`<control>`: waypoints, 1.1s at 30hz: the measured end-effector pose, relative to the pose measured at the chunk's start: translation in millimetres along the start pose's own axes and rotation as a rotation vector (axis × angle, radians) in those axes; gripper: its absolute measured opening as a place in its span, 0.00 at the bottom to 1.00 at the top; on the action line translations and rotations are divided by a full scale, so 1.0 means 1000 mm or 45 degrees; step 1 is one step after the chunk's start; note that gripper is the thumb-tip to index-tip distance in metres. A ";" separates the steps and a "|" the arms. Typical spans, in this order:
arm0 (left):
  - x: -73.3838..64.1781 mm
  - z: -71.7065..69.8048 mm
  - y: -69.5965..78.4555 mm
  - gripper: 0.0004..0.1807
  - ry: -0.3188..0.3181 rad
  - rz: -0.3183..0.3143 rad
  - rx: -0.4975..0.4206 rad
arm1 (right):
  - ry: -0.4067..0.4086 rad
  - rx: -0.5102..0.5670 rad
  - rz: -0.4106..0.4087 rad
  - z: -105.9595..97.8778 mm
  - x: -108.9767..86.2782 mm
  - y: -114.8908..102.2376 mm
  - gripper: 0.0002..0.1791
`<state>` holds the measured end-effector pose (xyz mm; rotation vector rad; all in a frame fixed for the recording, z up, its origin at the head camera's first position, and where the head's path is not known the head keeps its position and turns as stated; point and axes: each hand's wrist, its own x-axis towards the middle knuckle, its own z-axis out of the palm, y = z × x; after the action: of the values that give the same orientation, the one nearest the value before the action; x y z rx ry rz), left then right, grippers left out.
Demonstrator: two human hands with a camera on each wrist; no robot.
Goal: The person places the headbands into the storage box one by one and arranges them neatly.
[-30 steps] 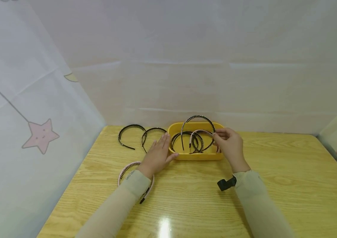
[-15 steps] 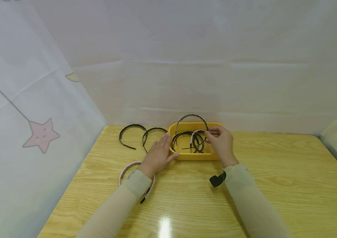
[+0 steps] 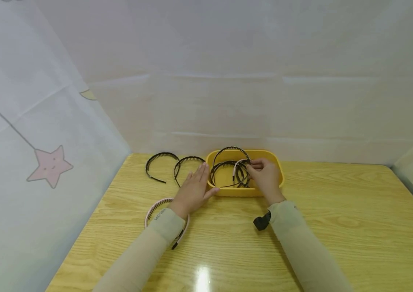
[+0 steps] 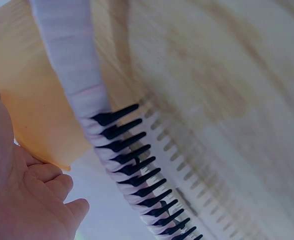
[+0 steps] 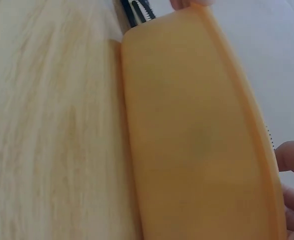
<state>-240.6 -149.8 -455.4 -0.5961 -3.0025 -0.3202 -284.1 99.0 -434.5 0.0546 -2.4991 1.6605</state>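
A yellow bin (image 3: pixel 242 192) stands near the back of the wooden table with several headbands inside. My right hand (image 3: pixel 266 178) reaches over its right half and pinches a black toothed headband (image 3: pixel 231 148), whose arch rises above the rim. Beside that hand sits a pink headband (image 3: pixel 234 168) in the bin. With fairly straight fingers, my left hand (image 3: pixel 193 190) rests against the bin's left end. The bin's outer wall (image 5: pixel 197 125) hides most of my right hand's fingers in the right wrist view. Close up in the left wrist view is another pink headband (image 4: pixel 92 100) with black teeth.
Two black headbands, one at the far left (image 3: pixel 162 154) and one partly behind my left hand (image 3: pixel 188 157), lie on the table (image 3: pixel 337 227). The other pink headband (image 3: pixel 151 211) lies under my left sleeve. A pale printed curtain (image 3: pixel 206 101) hangs behind.
My right hand has moved left and a little down with the black headband, whose arch now sits lower in the bin. The left hand has stayed at the bin's left end.
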 end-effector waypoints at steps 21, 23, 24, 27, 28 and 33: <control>-0.001 -0.003 0.000 0.50 -0.027 -0.013 -0.004 | 0.009 -0.282 -0.169 0.006 -0.003 0.005 0.15; -0.001 -0.003 0.000 0.51 -0.030 -0.014 -0.008 | 0.002 -0.283 -0.179 0.006 -0.003 0.006 0.15; -0.001 -0.004 0.000 0.50 -0.030 -0.013 -0.008 | 0.001 -0.278 -0.186 0.005 -0.004 0.006 0.15; -0.001 -0.004 0.001 0.50 -0.024 -0.012 -0.014 | -0.002 -0.270 -0.222 0.004 -0.004 0.006 0.15; -0.001 -0.005 0.001 0.50 -0.021 -0.011 -0.014 | -0.003 -0.267 -0.237 0.004 -0.004 0.006 0.15; -0.002 -0.005 0.001 0.51 -0.024 -0.020 -0.014 | -0.025 -0.177 -0.240 0.000 -0.007 0.004 0.14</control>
<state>-237.9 -150.3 -450.6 -0.5803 -3.0265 -0.3341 -278.0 100.5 -438.7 0.2831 -2.5272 1.4177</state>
